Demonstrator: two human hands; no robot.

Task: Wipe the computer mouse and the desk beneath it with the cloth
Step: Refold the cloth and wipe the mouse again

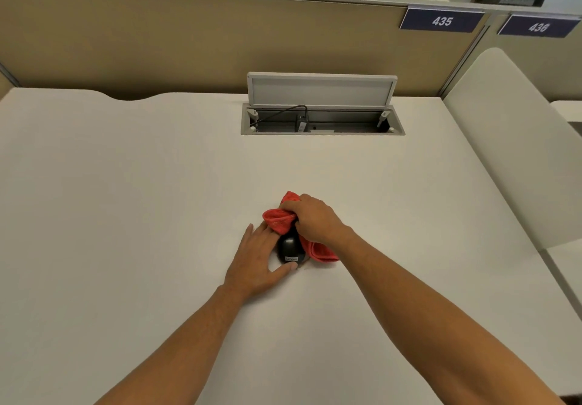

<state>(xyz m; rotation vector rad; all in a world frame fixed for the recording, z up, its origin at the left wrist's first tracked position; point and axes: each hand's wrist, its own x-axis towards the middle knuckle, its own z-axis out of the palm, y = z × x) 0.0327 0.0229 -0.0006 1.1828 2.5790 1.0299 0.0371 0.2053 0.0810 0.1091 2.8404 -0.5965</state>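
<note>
A black computer mouse (290,248) lies on the white desk (141,184), near the middle. My left hand (256,262) holds it from the left side, thumb at its near end and fingers along its far-left edge. My right hand (315,218) grips a red cloth (278,218) and presses it onto the front part of the mouse. Another fold of the cloth trails to the right of the mouse, under my right wrist. The front of the mouse is hidden by the cloth.
An open cable hatch (322,121) with a raised lid, a plug and a cord sits in the desk at the back. A beige partition (157,42) with number plates 435 and 436 runs behind. A white side panel (510,140) stands at the right.
</note>
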